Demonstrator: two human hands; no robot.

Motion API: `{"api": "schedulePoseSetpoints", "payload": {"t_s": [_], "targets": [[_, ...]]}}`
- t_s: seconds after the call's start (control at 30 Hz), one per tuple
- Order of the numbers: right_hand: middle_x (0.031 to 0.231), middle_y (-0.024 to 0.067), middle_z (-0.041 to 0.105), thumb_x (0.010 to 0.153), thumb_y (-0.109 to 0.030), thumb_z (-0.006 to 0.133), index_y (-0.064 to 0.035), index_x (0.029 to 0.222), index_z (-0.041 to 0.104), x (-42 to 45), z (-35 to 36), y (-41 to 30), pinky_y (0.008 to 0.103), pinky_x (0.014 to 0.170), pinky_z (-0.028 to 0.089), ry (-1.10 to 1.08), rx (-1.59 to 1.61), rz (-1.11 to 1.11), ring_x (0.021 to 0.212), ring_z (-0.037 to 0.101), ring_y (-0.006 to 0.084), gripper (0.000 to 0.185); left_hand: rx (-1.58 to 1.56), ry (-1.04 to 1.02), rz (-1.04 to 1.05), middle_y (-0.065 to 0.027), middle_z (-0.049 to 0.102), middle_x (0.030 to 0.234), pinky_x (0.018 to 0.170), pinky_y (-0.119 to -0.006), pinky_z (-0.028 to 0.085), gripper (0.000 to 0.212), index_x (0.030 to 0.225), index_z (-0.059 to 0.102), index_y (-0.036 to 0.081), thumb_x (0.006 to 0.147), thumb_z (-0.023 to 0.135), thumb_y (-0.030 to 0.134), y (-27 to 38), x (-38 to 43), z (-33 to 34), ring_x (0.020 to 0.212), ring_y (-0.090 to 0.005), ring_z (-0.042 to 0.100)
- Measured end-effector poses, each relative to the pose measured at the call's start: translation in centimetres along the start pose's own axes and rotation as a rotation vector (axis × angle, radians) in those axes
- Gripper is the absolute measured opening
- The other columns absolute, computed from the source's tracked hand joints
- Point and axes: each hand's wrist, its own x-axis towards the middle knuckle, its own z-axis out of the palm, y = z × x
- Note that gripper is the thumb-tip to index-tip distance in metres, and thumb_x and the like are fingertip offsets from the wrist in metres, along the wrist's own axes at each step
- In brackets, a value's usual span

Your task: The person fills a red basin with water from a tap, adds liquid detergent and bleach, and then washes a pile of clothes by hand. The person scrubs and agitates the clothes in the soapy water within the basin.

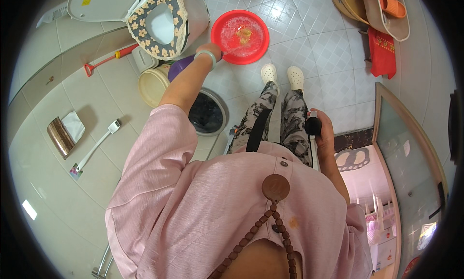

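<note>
My left hand [211, 50], with a pale green bangle at its wrist, is closed on a purple plastic bottle [180, 67]. My forearm covers part of the bottle. Its narrow end points at a round red plastic basin [265, 36] on the floor, and a thin streak, apparently liquid, reaches into it. Foamy water [235, 32] with a yellowish patch lies in the basin. Beside my thigh, my right hand [325, 128] grips a small black object [313, 126] with a white part; what it is I cannot tell.
A toilet [195, 18] with a floral seat cover stands left of the basin. Near it are a cream bucket [145, 87] and a dark-filled round bin [206, 112]. A toilet brush [96, 145] hangs on the left wall. At right are a red cloth [382, 54] and a glass door [406, 141].
</note>
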Motion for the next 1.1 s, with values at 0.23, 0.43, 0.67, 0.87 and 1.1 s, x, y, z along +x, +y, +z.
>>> {"api": "schedulePoseSetpoints", "payload": {"t_s": [0.23,0.43,0.67,0.87,1.1], "targets": [[0.09,0.0091,0.066,0.092,-0.02,0.055,0.0009,0.102,0.062,0.0,-0.2,0.4,0.027,0.068,0.053,-0.047,0.054,-0.012,0.079,0.063,0.0163,0.024,0.014,0.009,-0.003,-0.0114,0.064,0.117,0.088,-0.038,0.05,0.033,0.111,0.067,0.011,0.09,0.049,0.029,0.2,-0.5,-0.1,0.108,-0.027,0.062],[0.088,0.0063,0.065,0.091,-0.023,0.061,-0.0027,0.104,0.062,-0.6,0.6,0.3,0.0278,0.068,0.054,0.0,0.112,0.01,0.079,0.062,0.0149,0.024,0.0,0.034,-0.016,-0.0111,0.064,0.116,0.087,-0.038,0.05,0.033,0.11,0.067,0.011,0.09,0.048,0.028,0.1,-0.5,0.2,0.108,-0.0274,0.062],[0.088,-0.0003,0.061,0.089,-0.026,0.065,-0.0076,0.106,0.063,-0.4,0.6,0.8,0.023,0.068,0.051,-0.023,0.095,-0.008,0.077,0.058,0.0097,0.025,0.019,0.052,-0.007,-0.0116,0.064,0.116,0.087,-0.038,0.05,0.031,0.108,0.068,0.01,0.089,0.048,0.026,-0.1,-0.7,0.7,0.107,-0.0277,0.062],[0.089,0.0002,0.06,0.09,-0.021,0.063,-0.0079,0.109,0.062,0.2,0.0,1.3,0.0228,0.069,0.051,-0.033,0.068,-0.016,0.077,0.059,0.0103,0.023,0.03,0.03,-0.018,-0.012,0.064,0.116,0.087,-0.037,0.05,0.031,0.109,0.068,0.01,0.089,0.048,0.025,0.3,-0.9,0.9,0.108,-0.0276,0.062],[0.09,0.0073,0.064,0.088,-0.012,0.055,-0.0065,0.114,0.059,-0.1,-0.3,0.9,0.0269,0.065,0.054,-0.055,0.078,0.013,0.078,0.064,0.0156,0.026,0.035,0.011,-0.029,-0.0113,0.064,0.117,0.088,-0.037,0.05,0.032,0.11,0.067,0.011,0.09,0.048,0.026,0.5,-1.1,1.1,0.109,-0.0271,0.061]]}}
